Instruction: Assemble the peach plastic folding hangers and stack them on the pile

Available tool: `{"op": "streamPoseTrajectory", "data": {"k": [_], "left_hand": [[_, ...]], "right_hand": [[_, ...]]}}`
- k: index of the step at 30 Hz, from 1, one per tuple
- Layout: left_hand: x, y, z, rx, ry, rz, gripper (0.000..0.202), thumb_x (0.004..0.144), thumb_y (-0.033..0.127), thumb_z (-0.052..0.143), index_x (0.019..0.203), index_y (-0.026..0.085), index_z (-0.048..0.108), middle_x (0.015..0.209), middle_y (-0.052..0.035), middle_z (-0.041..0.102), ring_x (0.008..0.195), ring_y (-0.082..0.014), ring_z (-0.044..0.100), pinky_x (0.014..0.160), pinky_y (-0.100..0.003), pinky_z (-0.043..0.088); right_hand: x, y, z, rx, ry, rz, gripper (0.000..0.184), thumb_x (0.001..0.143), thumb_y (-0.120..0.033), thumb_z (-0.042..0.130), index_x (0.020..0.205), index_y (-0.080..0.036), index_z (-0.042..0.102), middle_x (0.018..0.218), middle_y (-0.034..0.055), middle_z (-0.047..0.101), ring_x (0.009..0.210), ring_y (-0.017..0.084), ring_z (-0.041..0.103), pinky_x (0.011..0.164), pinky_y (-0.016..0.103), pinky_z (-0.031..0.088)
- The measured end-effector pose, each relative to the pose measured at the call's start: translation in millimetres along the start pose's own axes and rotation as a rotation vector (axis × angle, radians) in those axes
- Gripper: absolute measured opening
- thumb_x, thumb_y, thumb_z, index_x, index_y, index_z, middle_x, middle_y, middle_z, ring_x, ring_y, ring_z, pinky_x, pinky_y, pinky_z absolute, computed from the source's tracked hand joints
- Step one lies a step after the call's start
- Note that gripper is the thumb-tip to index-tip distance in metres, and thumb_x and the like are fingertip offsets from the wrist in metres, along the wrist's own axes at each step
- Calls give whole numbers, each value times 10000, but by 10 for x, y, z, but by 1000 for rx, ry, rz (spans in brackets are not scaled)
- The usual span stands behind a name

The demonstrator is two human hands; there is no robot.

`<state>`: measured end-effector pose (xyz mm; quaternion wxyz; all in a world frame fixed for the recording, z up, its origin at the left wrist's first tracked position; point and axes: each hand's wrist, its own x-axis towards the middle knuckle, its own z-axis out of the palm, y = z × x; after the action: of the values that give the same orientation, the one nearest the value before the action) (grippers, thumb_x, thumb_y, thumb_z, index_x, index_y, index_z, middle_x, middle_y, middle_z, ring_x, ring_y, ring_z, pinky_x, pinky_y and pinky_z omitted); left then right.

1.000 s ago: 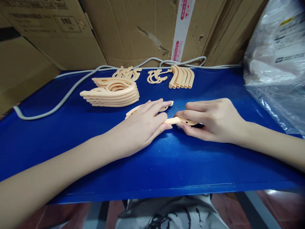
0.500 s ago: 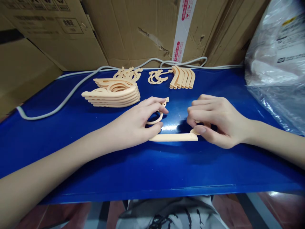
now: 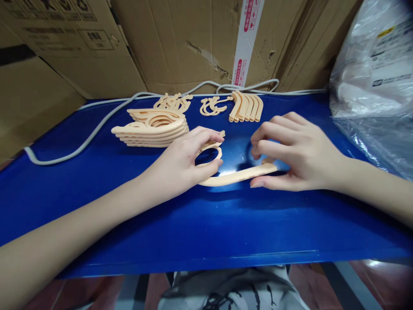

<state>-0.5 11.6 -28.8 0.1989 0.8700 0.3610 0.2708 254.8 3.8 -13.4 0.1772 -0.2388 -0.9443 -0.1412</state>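
Note:
A beige plastic folding hanger (image 3: 237, 176) lies in front of me on the blue table. My left hand (image 3: 190, 161) grips its curved middle between thumb and fingers, covering part of it. One hanger arm stretches right and slants slightly upward. Around that arm's far end is my right hand (image 3: 290, 155), its thumb below and its fingers above, spread apart. Whether a fingertip touches the arm there I cannot tell. Left of my left hand sits a stack of similar beige hangers (image 3: 150, 127).
Behind, loose beige hooks (image 3: 213, 106) lie beside a row of beige hanger arms (image 3: 247, 106), with more small curved pieces (image 3: 172, 102) to the left. A white cable (image 3: 93, 129) runs along the back. Cardboard boxes (image 3: 190, 43) and a clear plastic bag (image 3: 364, 86) border the table (image 3: 193, 241).
My right hand has opened from a closed grip, its thumb moving away from the hanger arm. The arm's right end has swung upward. My left hand stays on the hanger.

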Motion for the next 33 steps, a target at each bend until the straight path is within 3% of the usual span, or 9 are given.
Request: {"op": "streamPoseTrajectory", "data": {"k": [6, 11, 21, 33], "left_hand": [[-2, 67, -3, 21, -3, -14, 298, 883, 221, 606, 1179, 188, 607, 1261, -79, 649, 1213, -227, 599, 1091, -406, 453], [-18, 72, 7, 52, 3, 14, 281, 897, 201, 590, 1175, 166, 603, 1231, -82, 652, 1176, -216, 613, 1041, -368, 480], [-41, 38, 41, 73, -27, 14, 260, 935, 225, 552, 1186, 170, 587, 1202, -72, 638, 1084, -205, 631, 977, -346, 480], [-23, 14, 35, 102, -35, 38, 236, 921, 244, 599, 1141, 163, 614, 1148, -66, 650, 1073, -203, 604, 933, -343, 460]], "right_hand": [[-7, 16, -62, -194, -19, 43, 599, 945, -687, 405, 965, -144, 656, 798, 91, 647, 700, 212, 555, 647, 374, 369], [3, -32, -15, -80, -68, 36, 614, 941, -720, 374, 962, -175, 654, 805, 60, 673, 682, 184, 580, 671, 345, 391], [43, -273, 3, 249, -83, -114, 280, 1018, -375, 467, 997, -149, 632, 910, 85, 708, 807, 193, 606, 699, 335, 439], [10, -273, 56, 352, -77, -113, 238, 1000, -270, 500, 1098, -117, 652, 987, 102, 728, 888, 208, 634, 747, 361, 487]]}}
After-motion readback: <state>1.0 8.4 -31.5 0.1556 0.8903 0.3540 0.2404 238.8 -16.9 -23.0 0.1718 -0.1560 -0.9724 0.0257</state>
